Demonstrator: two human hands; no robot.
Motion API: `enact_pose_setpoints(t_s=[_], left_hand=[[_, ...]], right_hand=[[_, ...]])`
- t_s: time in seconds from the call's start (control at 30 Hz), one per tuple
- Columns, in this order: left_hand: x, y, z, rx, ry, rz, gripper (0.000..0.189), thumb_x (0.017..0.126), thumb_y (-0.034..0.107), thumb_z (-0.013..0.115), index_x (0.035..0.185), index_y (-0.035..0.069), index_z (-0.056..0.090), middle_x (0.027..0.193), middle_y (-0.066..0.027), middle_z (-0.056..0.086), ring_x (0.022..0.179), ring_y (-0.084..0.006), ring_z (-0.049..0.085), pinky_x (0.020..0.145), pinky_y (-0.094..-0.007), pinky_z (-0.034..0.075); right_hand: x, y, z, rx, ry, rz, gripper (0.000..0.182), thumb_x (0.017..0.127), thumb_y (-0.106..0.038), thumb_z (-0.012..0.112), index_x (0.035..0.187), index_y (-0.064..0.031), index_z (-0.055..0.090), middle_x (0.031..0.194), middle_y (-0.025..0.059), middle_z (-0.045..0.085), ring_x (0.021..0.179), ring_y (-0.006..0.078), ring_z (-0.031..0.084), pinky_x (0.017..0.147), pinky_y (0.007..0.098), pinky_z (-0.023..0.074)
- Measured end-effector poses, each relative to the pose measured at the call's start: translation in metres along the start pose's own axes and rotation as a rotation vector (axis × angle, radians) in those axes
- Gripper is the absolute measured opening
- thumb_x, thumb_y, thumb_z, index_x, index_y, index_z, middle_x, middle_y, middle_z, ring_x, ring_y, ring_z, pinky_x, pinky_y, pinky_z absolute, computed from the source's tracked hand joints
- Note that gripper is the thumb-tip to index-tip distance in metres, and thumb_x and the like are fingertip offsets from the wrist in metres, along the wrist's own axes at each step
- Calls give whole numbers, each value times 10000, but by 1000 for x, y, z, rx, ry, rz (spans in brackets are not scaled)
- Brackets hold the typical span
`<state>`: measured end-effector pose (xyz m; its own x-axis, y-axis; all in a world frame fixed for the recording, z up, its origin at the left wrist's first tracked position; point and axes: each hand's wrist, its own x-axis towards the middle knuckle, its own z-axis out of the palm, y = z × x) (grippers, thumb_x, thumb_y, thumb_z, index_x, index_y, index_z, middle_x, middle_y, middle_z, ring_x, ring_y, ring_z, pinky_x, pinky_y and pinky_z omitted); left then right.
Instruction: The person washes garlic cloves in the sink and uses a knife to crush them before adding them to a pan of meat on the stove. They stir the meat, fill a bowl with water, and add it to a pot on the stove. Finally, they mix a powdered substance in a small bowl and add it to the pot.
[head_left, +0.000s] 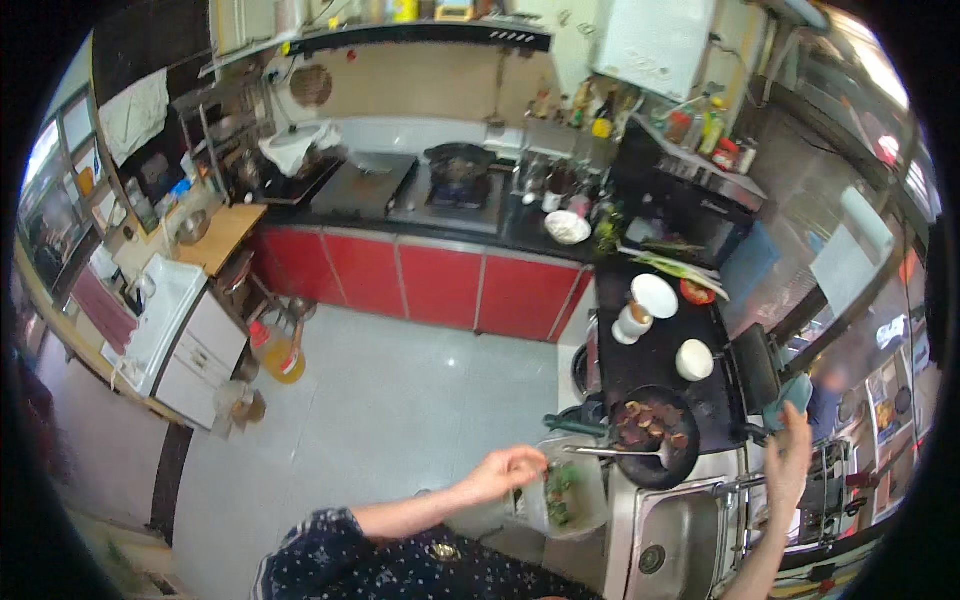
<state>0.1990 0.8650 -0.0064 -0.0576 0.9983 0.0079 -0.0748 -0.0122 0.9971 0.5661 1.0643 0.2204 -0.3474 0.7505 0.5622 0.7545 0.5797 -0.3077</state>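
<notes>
My left hand (517, 469) is over the rim of a plastic bin (592, 502) with green scraps; its fingers are bent, and whether they grip anything is unclear. To its right a metal spatula (626, 451) lies across a black frying pan (679, 469) of browned food pieces (651, 427). My right hand (791, 442) is raised beyond the sink faucet (739, 484), fingers apart, in front of a teal cloth-like thing (795, 397); contact between them cannot be told. A white bowl (694, 360) stands behind the pan on the black counter.
A stainless steel sink (679, 540) lies nearest me, right of the bin. Further back are a white plate (655, 295), green onions (675, 268) and a wok (459, 161) on the stove. An oil bottle (281, 360) stands on the floor at left. Another person (825, 401) appears at far right.
</notes>
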Motion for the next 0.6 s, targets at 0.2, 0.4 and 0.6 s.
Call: enact_pose_setpoints(t_s=[0.2,0.4,0.6], left_hand=[[-42,61,-166,-129,302,-33,257,917,42,559,1173,24,581,1113,-70,641,950,-134,615,864,-299,500],[-72,50,-258,-275,577,-12,226,913,14,554,1137,-1,583,1070,-93,652,907,-149,633,827,-299,519],[-68,29,-332,-345,756,-44,246,921,3,534,1164,-1,566,1081,-102,647,922,-167,638,826,-297,522]], right_hand=[[3,-167,161,179,-394,-47,505,683,-42,708,1173,-2,591,1105,174,624,1025,328,590,899,389,467],[37,-260,269,259,-577,-167,444,713,-61,707,1143,-5,608,1090,160,634,1029,340,595,883,399,476],[106,-306,369,200,-540,-223,393,725,-89,714,1098,-5,626,1072,156,640,1031,355,588,884,413,476]])
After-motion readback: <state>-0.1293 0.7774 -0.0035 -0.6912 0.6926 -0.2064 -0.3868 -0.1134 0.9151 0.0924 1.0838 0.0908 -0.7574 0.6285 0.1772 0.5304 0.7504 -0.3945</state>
